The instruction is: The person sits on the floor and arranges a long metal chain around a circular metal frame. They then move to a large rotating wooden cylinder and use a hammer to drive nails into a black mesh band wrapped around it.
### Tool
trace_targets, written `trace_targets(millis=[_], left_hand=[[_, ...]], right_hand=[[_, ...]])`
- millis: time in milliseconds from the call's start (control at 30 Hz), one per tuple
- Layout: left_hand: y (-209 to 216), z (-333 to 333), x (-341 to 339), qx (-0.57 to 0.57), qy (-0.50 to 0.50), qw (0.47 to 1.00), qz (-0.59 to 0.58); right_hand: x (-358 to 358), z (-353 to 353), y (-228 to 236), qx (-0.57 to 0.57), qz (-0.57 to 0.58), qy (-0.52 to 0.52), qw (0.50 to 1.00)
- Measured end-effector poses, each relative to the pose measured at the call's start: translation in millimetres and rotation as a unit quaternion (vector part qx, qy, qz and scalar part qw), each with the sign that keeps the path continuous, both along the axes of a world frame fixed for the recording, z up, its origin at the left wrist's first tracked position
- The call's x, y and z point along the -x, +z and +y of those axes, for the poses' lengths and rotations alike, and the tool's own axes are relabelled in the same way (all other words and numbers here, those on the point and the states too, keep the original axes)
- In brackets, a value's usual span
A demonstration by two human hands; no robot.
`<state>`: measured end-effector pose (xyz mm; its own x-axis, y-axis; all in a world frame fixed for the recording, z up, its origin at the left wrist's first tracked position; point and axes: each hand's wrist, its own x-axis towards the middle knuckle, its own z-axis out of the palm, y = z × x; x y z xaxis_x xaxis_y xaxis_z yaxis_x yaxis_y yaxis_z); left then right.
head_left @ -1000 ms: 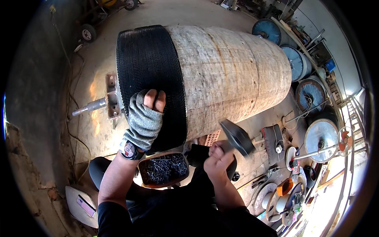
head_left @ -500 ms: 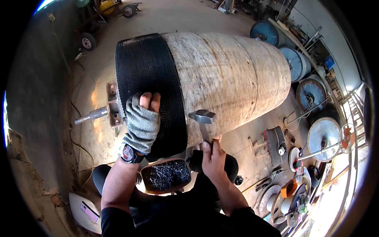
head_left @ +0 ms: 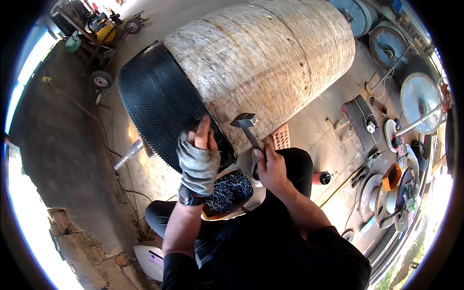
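A large wooden drum (head_left: 261, 63) lies across the view, its left end wrapped in a black ribbed band (head_left: 150, 92). My left hand (head_left: 199, 154), in a grey glove with bare fingertips and a watch at the wrist, rests at the band's near right part. Its fingers are drawn together, one pointing up the band; whatever they may pinch is hidden. In my right hand (head_left: 273, 169) is a hammer (head_left: 245, 121), gripped by its handle, its head raised by the drum's near side. Below my left hand, a tub (head_left: 249, 195) holds many small nails.
A metal shaft (head_left: 129, 153) sticks out at the drum's left end. Round metal-ended drums (head_left: 419, 102) stand along the right, with spools (head_left: 372, 193) and an orange container (head_left: 391, 176) nearer. A red can (head_left: 321, 178) stands by my right knee. A phone (head_left: 155, 258) lies at lower left.
The view has swung, so the drum appears tilted and shifted left. My left hand has moved toward the band's right edge, one finger now stretched further. The hammer stays in my right hand.
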<state>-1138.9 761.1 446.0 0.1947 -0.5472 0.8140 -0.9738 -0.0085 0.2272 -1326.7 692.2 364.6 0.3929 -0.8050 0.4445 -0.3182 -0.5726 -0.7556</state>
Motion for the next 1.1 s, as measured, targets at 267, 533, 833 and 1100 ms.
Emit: trace_targets(millis=[267, 533, 833, 1100], left_hand=[[-20, -10, 22, -0.018, 0.007, 0.994, 0.109], [-5, -14, 22, -0.067, 0.043, 0.995, 0.054], [-5, -28, 31, -0.137, 0.088, 0.982, 0.097], [-9, -33, 35, -0.128, 0.101, 0.983, 0.086]], right_hand=[[13, -2, -7, -0.030, 0.030, 0.021, 0.999], [16, 0, -6, -0.025, 0.014, 0.042, 0.999], [15, 0, 13, 0.011, 0.016, 0.056, 0.998], [12, -1, 24, 0.036, 0.092, 0.052, 0.994]])
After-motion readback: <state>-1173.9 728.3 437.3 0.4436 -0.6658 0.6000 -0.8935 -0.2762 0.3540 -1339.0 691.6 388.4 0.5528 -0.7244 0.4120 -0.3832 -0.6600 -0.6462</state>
